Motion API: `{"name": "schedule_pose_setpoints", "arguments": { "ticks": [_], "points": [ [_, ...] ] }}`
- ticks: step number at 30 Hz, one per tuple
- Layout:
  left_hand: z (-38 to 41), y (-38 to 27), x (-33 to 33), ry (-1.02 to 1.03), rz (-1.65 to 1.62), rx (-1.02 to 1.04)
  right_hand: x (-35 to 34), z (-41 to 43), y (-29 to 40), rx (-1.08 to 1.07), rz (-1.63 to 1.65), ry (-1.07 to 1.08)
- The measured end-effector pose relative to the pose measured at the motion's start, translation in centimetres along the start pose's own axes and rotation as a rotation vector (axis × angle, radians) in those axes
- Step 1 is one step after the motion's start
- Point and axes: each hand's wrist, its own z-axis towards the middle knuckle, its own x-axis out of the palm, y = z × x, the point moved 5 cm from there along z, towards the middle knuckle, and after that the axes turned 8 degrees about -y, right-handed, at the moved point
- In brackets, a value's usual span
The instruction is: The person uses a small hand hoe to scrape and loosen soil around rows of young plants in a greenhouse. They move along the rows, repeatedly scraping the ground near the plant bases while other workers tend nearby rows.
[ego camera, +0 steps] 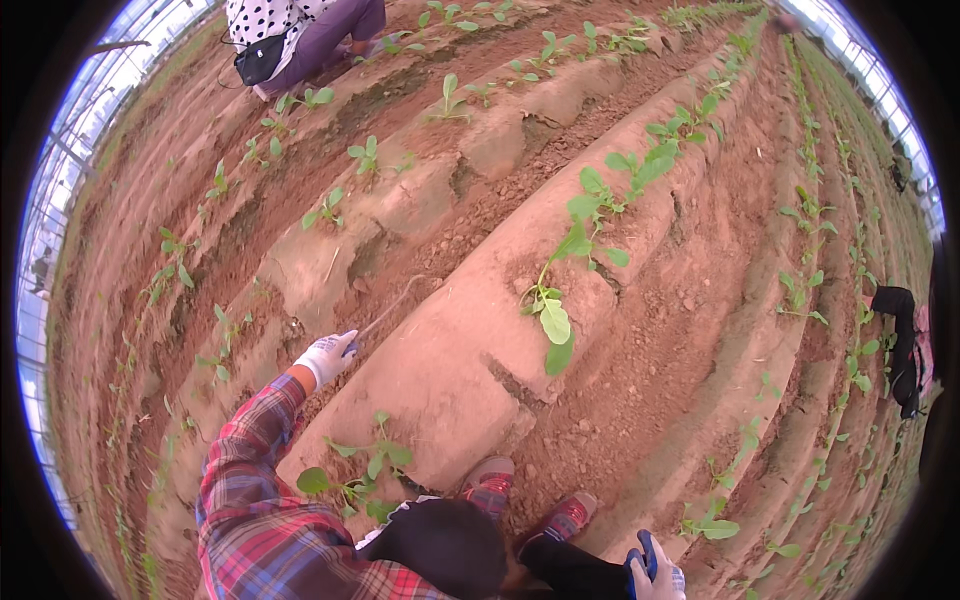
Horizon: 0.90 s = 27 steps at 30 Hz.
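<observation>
My left hand (328, 358), in a white and blue work glove, is closed around one end of a thin curved tool (391, 306); the tool's far end reaches the side of the raised soil ridge (442, 360). At the bottom right is my right hand (654, 571), gloved too, beside my dark trouser leg; its fingers are partly cut off by the frame edge, and whether it holds anything is unclear. Leafy green seedlings (553, 319) grow along the ridge ahead, and another clump (375, 457) stands at its near end.
My shoes (566, 516) stand in the furrow (600, 420) right of the ridge. A person (322, 37) in purple trousers crouches at the upper left; another person's dark sleeve (900, 345) shows at the far right. More seedling rows (802, 292) run on both sides under a framed greenhouse cover.
</observation>
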Motion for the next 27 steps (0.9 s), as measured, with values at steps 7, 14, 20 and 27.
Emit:
{"name": "schedule_pose_setpoints", "arguments": {
  "ticks": [7,14,20,27],
  "points": [
    [-3.2,1.7,-1.4,0.013,-0.012,-0.105,0.0,0.0,0.0,-0.084,-0.048,-0.051],
    [0.3,0.9,-3.9,0.000,0.033,-0.122,1.1,0.6,-1.2,-0.217,-0.177,-0.064],
    [1.0,0.5,-4.3,-0.036,-0.022,-0.144,1.0,2.1,-0.9,0.127,0.020,0.076],
    [2.9,-1.6,-6.2,-0.120,-0.250,-0.221,1.1,3.0,-1.0,0.170,0.021,0.125]
  ]
}}
